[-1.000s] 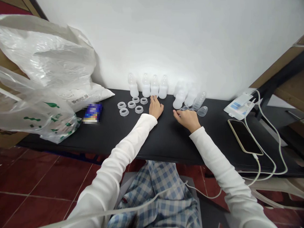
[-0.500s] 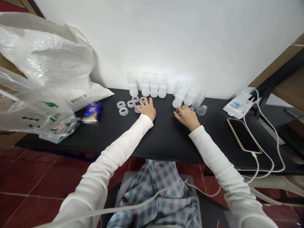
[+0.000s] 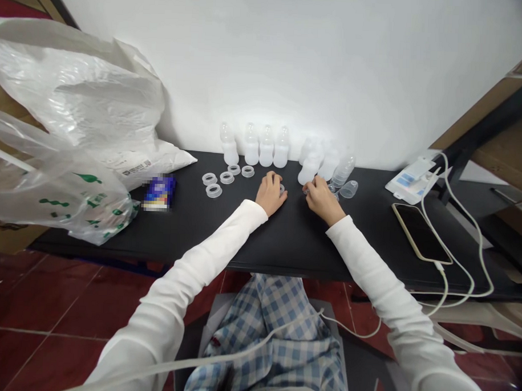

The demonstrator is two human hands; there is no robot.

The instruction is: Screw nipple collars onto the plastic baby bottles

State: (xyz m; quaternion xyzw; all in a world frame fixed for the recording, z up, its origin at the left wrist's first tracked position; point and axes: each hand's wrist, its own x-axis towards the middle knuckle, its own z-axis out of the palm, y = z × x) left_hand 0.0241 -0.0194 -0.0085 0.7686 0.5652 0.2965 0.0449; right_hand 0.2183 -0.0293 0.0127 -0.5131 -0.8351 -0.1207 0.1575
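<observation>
Left hand (image 3: 270,194) and right hand (image 3: 323,201), fingers (image 3: 313,185) curled together (any grip hidden)

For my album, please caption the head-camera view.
Left hand rests beside a clear plastic ring; right hand touches a small clear part by translucent plastic bottles on a black table.

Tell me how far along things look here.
Done, it seems: four upright plastic bottles stand in a row by the wall. In hand: the left hand is at a clear ring, the right hand at small clear pieces. Left: five loose rings on the table.
</observation>
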